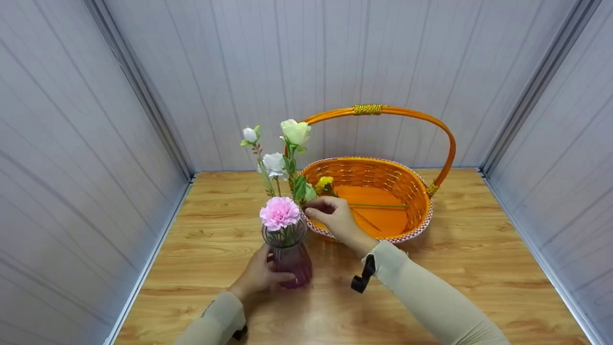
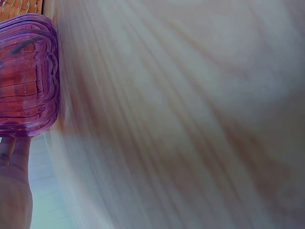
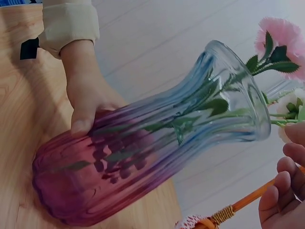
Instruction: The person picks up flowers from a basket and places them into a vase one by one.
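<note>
A ribbed glass vase, clear at the rim and purple toward its base, stands on the table. My left hand grips its lower body, the thumb across the near side. Inside the vase are a pink carnation, a white flower and a stem with a small white bud. A pale green rose rises beside them, with a greenish bud lower down. Just above the rim, my right hand pinches a green stem; in the right wrist view its curled fingers are partly cut off.
Behind and right of the vase sits an orange woven basket with a tall arched handle. A yellow flower and a few thin stems lie in it. Pale panel walls enclose the wooden table.
</note>
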`<state>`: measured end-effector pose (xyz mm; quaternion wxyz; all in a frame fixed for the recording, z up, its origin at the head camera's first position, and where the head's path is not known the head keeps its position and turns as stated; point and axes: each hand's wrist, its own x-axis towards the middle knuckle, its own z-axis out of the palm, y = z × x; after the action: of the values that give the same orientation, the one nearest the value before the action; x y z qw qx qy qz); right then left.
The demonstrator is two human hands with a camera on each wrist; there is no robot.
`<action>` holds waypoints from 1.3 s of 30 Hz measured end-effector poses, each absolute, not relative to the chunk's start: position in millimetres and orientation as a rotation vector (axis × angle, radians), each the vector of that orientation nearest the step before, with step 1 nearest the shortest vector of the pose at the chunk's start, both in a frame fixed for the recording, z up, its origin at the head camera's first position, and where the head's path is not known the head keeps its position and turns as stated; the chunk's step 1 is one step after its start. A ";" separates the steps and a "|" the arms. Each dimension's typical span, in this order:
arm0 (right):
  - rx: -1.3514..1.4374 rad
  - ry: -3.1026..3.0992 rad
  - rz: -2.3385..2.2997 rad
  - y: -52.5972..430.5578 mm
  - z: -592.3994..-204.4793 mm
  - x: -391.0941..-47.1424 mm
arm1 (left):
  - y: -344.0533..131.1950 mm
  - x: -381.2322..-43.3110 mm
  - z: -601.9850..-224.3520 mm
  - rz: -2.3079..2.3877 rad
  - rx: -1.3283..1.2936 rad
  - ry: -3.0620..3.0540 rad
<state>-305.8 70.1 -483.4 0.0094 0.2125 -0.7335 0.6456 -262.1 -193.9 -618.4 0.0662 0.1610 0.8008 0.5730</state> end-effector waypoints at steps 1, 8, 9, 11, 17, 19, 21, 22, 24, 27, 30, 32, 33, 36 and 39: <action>0.647 -2.297 2.023 72.4 -483.3 -306.2 | -194.1 -262.1 -618.0 1.732 0.481 2.411; 0.603 -2.291 2.019 88.8 -483.1 -310.4 | -194.9 -261.5 -616.2 1.743 0.459 2.399; 0.598 -2.294 2.009 91.5 -483.4 -311.2 | -194.9 -261.6 -616.0 1.743 0.461 2.401; 0.590 -2.300 1.990 97.2 -483.8 -312.3 | -194.9 -262.0 -615.8 1.740 0.466 2.407; 0.588 -2.340 1.920 114.4 -487.3 -315.4 | -194.9 -262.7 -615.5 1.727 0.465 2.419; 0.587 -2.341 1.910 119.8 -489.4 -316.6 | -194.7 -262.6 -615.4 1.732 0.467 2.412; 0.588 -2.338 1.897 125.3 -491.9 -317.9 | -194.5 -262.2 -615.0 1.736 0.469 2.402; 0.588 -2.337 1.892 128.0 -493.0 -318.5 | -194.4 -262.1 -614.9 1.734 0.468 2.402; 0.587 -2.336 1.883 133.8 -495.6 -319.6 | -194.5 -262.2 -614.6 1.732 0.475 2.402; 0.575 -2.348 1.865 143.0 -499.4 -321.4 | -194.8 -262.2 -614.3 1.710 0.466 2.417; 0.554 -2.359 1.854 151.6 -502.6 -323.1 | -195.0 -261.9 -613.9 1.696 0.458 2.425; 0.540 -2.363 1.855 156.8 -504.3 -324.3 | -194.9 -261.6 -613.8 1.695 0.451 2.426; 0.534 -2.367 1.851 159.5 -505.1 -324.9 | -194.8 -261.3 -613.6 1.700 0.450 2.421; 0.522 -2.379 1.843 167.5 -509.0 -327.3 | -194.3 -260.9 -613.5 1.713 0.435 2.406; 0.506 -2.397 1.819 175.6 -514.5 -330.4 | -194.0 -260.9 -613.8 1.719 0.411 2.394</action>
<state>-330.4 175.6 -514.5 0.0452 0.1656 -0.7849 0.5954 -260.9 -194.0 -613.8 0.0831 0.1378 0.8017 0.5757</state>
